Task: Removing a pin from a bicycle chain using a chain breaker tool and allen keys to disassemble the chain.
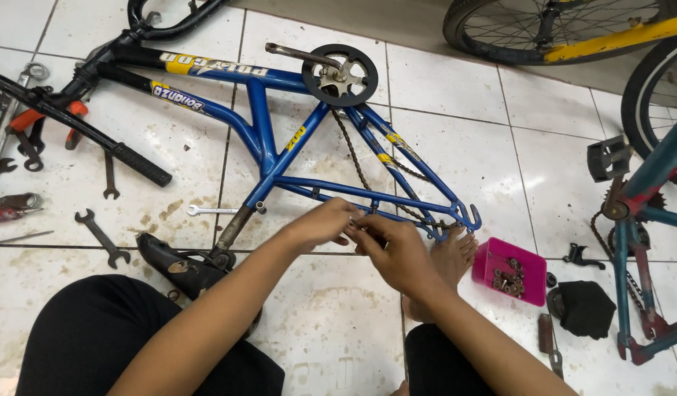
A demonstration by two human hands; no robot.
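A blue bicycle frame (269, 139) lies flat on the white tiled floor, without wheels. Its black chainring and crank (339, 73) point to the far side, and a rusty chain (357, 165) hangs loose along the rear stays. My left hand (320, 224) and my right hand (389, 246) meet at the lower rear stay, fingers pinched together on a small part of the chain; what exactly sits between the fingertips is hidden. My bare foot (452, 257) rests beside the rear dropout (470, 218).
Several spanners (101, 236) and pliers (30, 121) lie at the left. A silver wrench (210, 210) rests by the seat tube. A pink tray (510, 270) of small nuts stands at the right, next to a black saddle (584, 308), a teal bicycle (642, 220) and a yellow one (573, 33).
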